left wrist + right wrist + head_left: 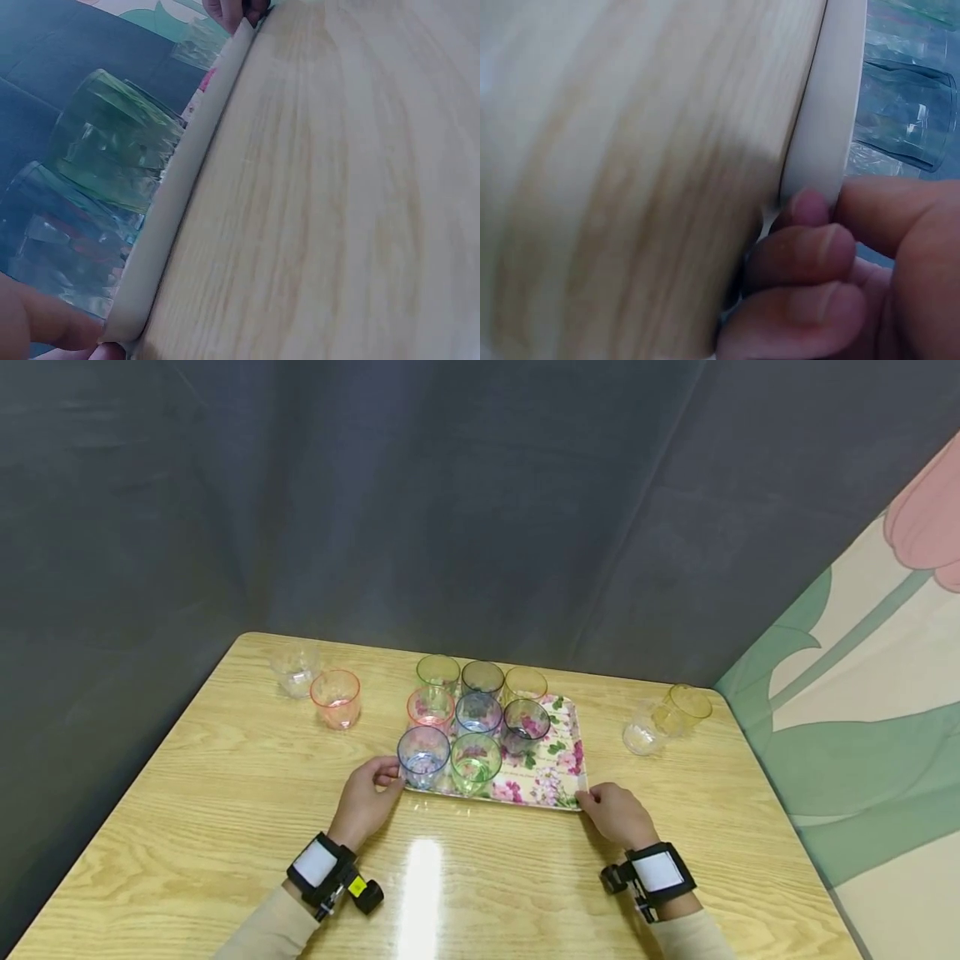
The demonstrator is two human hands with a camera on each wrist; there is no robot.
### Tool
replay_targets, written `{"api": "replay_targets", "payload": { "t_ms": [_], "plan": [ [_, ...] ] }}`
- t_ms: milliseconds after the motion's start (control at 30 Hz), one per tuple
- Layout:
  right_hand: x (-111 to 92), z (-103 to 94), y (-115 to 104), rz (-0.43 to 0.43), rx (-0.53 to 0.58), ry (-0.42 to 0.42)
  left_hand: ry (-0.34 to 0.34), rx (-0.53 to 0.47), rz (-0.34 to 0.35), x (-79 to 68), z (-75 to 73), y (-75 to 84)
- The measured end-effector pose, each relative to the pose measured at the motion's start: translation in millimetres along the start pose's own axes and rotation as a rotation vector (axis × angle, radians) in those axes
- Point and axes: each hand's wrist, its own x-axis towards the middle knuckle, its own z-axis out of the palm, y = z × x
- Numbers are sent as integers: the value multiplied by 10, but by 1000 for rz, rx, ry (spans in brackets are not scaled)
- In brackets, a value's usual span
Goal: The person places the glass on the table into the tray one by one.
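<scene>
From my remote seat I see a floral tray (540, 760) at the middle of a wooden table (510, 885), its long near edge toward the person; whether its base touches the wood, I cannot tell. Eight tinted tumblers (478, 714) stand on it, crowded to its left and back. The left hand (366, 797) pinches the near left corner, thumb and fingers bent around the rim, its forearm slanting in from lower left. The right hand (618, 814) pinches the near right corner, thumb over the rim, fingers curled in, its forearm angled in from lower right. Apart from the tray, a clear glass and a red glass (336, 702) sit to the left, a clear glass and a yellow glass (688, 703) to the right; a dark curtain (465, 510) hangs behind
</scene>
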Motion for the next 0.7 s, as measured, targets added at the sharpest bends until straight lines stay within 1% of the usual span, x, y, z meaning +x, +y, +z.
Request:
{"api": "replay_targets", "payload": {
  "t_ms": [133, 233, 333, 433, 533, 633, 700],
  "plan": [
    [8, -3, 10, 13, -1, -5, 22, -77, -26, 17, -12, -1],
    [13, -4, 15, 14, 2, -9, 62, -127, -52, 28, -43, 0],
    [12, -9, 11, 11, 6, -15, 123, -173, -63, 35, -105, 16],
    [6, -14, 5, 8, 6, -16, 207, -229, -35, 57, -194, 49],
    [11, -11, 7, 9, 3, -14, 318, -293, 29, 116, -294, 89],
    [19, -4, 6, 8, 7, -12, 425, -305, 71, 209, -398, 114],
    [25, 3, 5, 10, 9, -12, 470, -293, 69, 282, -462, 116]
  ]
}}
